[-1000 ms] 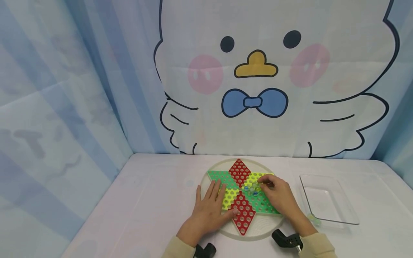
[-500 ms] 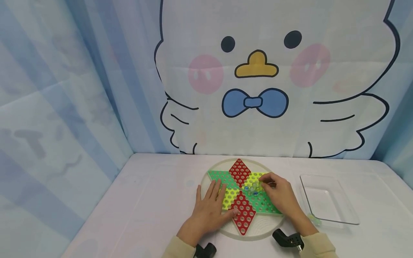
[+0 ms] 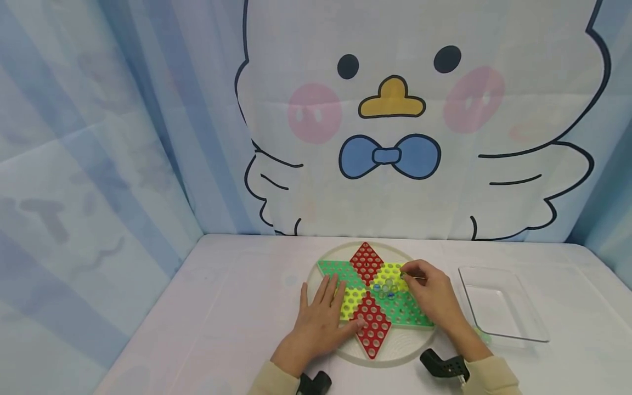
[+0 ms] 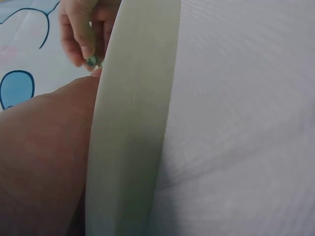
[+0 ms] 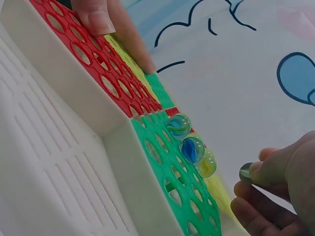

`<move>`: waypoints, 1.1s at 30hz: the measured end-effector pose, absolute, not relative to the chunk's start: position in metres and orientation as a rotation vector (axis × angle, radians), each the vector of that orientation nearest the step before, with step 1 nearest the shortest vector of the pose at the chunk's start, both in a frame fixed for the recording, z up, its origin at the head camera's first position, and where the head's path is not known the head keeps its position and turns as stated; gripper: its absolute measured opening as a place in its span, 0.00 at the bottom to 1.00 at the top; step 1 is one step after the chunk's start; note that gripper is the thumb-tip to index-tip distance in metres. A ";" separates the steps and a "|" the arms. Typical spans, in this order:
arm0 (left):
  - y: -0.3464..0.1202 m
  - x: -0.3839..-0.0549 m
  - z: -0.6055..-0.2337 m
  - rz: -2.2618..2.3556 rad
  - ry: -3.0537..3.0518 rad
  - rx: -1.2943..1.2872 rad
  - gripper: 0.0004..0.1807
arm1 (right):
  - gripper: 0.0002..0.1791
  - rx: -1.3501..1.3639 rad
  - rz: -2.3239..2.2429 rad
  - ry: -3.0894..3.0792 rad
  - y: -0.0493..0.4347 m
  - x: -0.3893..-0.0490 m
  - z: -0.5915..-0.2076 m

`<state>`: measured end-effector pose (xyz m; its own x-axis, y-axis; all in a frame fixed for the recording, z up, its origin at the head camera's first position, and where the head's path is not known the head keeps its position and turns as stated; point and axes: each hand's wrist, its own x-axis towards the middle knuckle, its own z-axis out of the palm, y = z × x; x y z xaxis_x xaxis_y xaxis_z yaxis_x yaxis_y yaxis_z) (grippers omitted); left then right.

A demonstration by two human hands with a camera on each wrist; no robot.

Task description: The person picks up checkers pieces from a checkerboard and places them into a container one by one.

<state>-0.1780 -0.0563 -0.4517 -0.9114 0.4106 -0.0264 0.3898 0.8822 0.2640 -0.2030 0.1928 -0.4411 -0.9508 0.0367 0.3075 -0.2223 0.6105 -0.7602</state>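
I watch the right hand [image 3: 434,296] pinch a greenish marble [image 5: 245,173] between thumb and fingers, near the far-right yellow point [image 3: 392,269] of the star board [image 3: 372,343]. Left hand [image 3: 320,322] rests on the board, fingers spread; I see other marbles [image 5: 192,149] clustered right of centre, clear tray [image 3: 513,336] off right.

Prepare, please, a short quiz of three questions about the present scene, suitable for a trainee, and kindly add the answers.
1. True or false: the right hand pinches a marble.

2. The left hand rests on:
a) the clear container
b) the star-patterned board
c) the backdrop

3. From the person's view, on which side of the board does the clear container stand?

Key: 1. True. 2. b. 3. The right side.
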 end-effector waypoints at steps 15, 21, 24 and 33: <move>-0.056 -0.178 -0.449 0.372 2.965 0.622 0.50 | 0.09 0.162 1.193 -2.516 0.198 -0.196 -0.434; -0.056 -0.177 -0.449 0.377 2.963 0.629 0.50 | 0.09 0.170 1.159 -2.508 0.202 -0.189 -0.426; -0.056 -0.177 -0.448 0.374 2.968 0.628 0.50 | 0.10 0.177 1.153 -2.496 0.205 -0.186 -0.422; -0.056 -0.176 -0.450 0.388 2.974 0.629 0.50 | 0.09 0.178 1.126 -2.480 0.216 -0.178 -0.417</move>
<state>-0.1764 -0.0560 -0.4501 -0.9128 0.4078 -0.0232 0.3882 0.8838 0.2612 -0.1782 0.2164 -0.4166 -0.9082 0.0517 0.4153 -0.2786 0.6657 -0.6922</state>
